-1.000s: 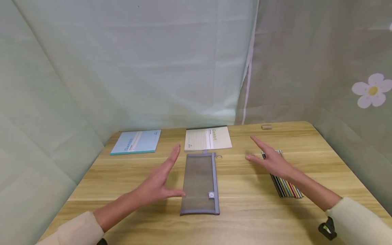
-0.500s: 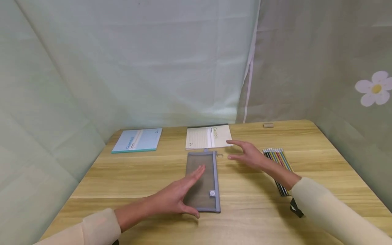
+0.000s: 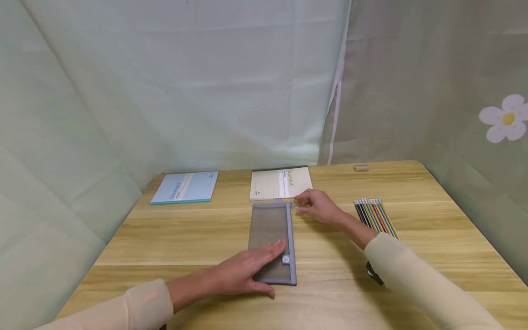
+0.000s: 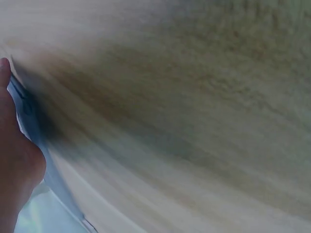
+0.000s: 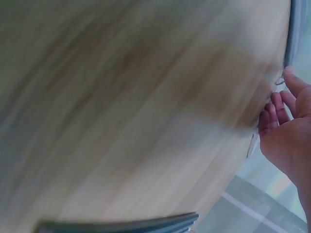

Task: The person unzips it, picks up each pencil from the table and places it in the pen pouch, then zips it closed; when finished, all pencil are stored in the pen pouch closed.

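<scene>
A flat grey mesh zip pouch (image 3: 267,224) lies at the centre of the frame, its lower part covered by the left hand (image 3: 246,271), fingers extended. The right hand (image 3: 318,206) has thumb and fingers narrowed at the pouch's top right corner; whether they grip anything cannot be told. The pale wood-grain table (image 3: 181,243) meets light green cloth (image 3: 214,91) behind. A blue notebook (image 3: 184,188) lies left, a cream notebook (image 3: 280,184) beyond the pouch; right, a cream sleeve (image 3: 412,275) hides the striped pencils' (image 3: 374,214) lower ends.
</scene>
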The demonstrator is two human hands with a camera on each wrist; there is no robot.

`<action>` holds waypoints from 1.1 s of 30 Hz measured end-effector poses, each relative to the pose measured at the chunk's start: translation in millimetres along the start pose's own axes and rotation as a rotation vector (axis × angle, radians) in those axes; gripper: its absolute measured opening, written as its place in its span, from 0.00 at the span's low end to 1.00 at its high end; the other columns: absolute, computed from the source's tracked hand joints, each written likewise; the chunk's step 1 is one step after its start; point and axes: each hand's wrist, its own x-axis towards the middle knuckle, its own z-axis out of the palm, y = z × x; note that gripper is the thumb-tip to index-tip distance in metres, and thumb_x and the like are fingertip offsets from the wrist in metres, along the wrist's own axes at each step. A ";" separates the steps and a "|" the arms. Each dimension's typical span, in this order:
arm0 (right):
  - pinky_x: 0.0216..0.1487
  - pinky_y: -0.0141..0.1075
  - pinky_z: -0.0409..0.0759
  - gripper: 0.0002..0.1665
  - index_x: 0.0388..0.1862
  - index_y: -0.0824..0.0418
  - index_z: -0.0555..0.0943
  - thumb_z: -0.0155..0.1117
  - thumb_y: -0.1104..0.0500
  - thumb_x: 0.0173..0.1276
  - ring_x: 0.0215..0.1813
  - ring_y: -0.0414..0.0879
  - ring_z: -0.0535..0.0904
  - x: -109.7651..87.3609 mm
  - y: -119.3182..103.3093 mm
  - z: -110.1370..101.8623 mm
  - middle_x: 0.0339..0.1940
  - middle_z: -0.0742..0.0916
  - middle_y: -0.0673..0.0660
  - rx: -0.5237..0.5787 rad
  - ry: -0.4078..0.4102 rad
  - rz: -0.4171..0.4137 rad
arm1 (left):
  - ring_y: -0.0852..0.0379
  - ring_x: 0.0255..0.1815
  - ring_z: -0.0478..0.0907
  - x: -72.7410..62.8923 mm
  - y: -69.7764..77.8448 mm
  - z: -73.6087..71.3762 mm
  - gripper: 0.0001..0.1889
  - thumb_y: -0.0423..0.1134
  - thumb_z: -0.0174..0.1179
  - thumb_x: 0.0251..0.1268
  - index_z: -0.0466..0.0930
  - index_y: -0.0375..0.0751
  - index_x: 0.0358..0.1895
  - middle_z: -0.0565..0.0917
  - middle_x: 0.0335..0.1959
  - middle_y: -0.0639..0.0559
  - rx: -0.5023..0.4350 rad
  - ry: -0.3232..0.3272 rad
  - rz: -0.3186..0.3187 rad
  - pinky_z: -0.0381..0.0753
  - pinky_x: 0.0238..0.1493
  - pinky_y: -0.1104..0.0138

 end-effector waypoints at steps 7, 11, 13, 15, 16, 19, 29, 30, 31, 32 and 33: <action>0.37 0.33 0.76 0.17 0.54 0.68 0.89 0.77 0.63 0.68 0.36 0.43 0.74 9.3 -0.6 11.4 0.43 0.89 0.57 -0.011 0.008 0.018 | 0.45 0.82 0.61 -0.4 -4.6 5.0 0.46 0.58 0.63 0.76 0.52 0.40 0.86 0.58 0.86 0.45 -0.018 -0.033 0.007 0.68 0.79 0.51; 0.36 0.33 0.75 0.15 0.52 0.67 0.90 0.77 0.63 0.68 0.34 0.42 0.74 12.4 -3.7 16.9 0.41 0.90 0.55 -0.038 0.027 0.017 | 0.47 0.82 0.62 -0.1 -5.6 7.2 0.43 0.56 0.60 0.79 0.53 0.41 0.86 0.59 0.86 0.47 -0.012 -0.034 0.015 0.67 0.79 0.52; 0.36 0.33 0.75 0.13 0.50 0.66 0.91 0.78 0.63 0.68 0.34 0.42 0.75 13.2 -5.3 18.8 0.40 0.90 0.54 -0.057 0.044 0.031 | 0.47 0.82 0.62 -0.2 -5.5 7.6 0.42 0.56 0.59 0.80 0.54 0.41 0.86 0.59 0.85 0.48 -0.006 -0.031 0.013 0.67 0.80 0.52; 0.35 0.33 0.76 0.12 0.49 0.65 0.91 0.77 0.63 0.68 0.33 0.42 0.75 14.2 -6.4 20.2 0.39 0.90 0.54 -0.069 0.061 0.044 | 0.47 0.82 0.62 -0.3 -5.2 7.8 0.41 0.56 0.59 0.81 0.54 0.42 0.86 0.59 0.85 0.48 0.002 -0.029 0.011 0.67 0.80 0.52; 0.35 0.33 0.76 0.11 0.48 0.64 0.91 0.77 0.63 0.68 0.33 0.42 0.76 14.7 -6.9 20.8 0.39 0.90 0.54 -0.071 0.068 0.049 | 0.47 0.82 0.62 -0.4 -5.0 7.8 0.41 0.56 0.58 0.81 0.54 0.42 0.86 0.59 0.85 0.48 0.003 -0.028 0.010 0.67 0.80 0.52; 0.34 0.33 0.76 0.09 0.46 0.63 0.92 0.77 0.63 0.69 0.33 0.42 0.76 16.1 -8.1 22.4 0.39 0.91 0.54 -0.080 0.085 0.064 | 0.47 0.82 0.61 -0.4 -4.9 8.0 0.40 0.56 0.57 0.82 0.54 0.42 0.86 0.59 0.85 0.49 0.008 -0.030 0.006 0.67 0.80 0.52; 0.38 0.36 0.80 0.04 0.41 0.61 0.93 0.77 0.63 0.69 0.35 0.43 0.80 18.5 -8.0 26.0 0.40 0.92 0.55 -0.110 0.134 0.078 | 0.50 0.83 0.59 0.8 -5.3 8.7 0.40 0.57 0.55 0.83 0.52 0.46 0.87 0.58 0.86 0.52 0.013 -0.048 -0.012 0.66 0.80 0.52; 0.38 0.36 0.81 0.03 0.41 0.61 0.93 0.77 0.63 0.69 0.35 0.43 0.80 18.6 -8.0 26.2 0.40 0.92 0.55 -0.109 0.133 0.083 | 0.50 0.83 0.59 1.0 -5.2 8.7 0.40 0.57 0.55 0.83 0.52 0.46 0.87 0.58 0.86 0.52 0.016 -0.048 -0.013 0.66 0.80 0.52; 0.39 0.36 0.81 0.03 0.40 0.61 0.93 0.77 0.63 0.69 0.36 0.43 0.81 18.6 -8.1 26.3 0.40 0.93 0.55 -0.109 0.132 0.087 | 0.50 0.83 0.59 1.1 -5.1 8.7 0.40 0.57 0.55 0.83 0.52 0.46 0.87 0.58 0.86 0.52 0.018 -0.049 -0.013 0.66 0.80 0.52; 0.39 0.37 0.82 0.03 0.40 0.61 0.93 0.77 0.63 0.69 0.36 0.44 0.81 18.7 -8.3 26.3 0.40 0.93 0.55 -0.110 0.130 0.091 | 0.50 0.83 0.59 1.2 -5.0 8.7 0.40 0.57 0.56 0.83 0.52 0.46 0.87 0.58 0.86 0.52 0.020 -0.049 -0.014 0.66 0.80 0.52; 0.40 0.37 0.83 0.03 0.40 0.61 0.93 0.77 0.63 0.69 0.37 0.44 0.82 18.7 -8.5 26.2 0.40 0.93 0.55 -0.109 0.127 0.096 | 0.50 0.83 0.59 1.2 -4.9 8.7 0.40 0.57 0.56 0.83 0.52 0.45 0.87 0.58 0.86 0.51 0.022 -0.049 -0.014 0.66 0.80 0.52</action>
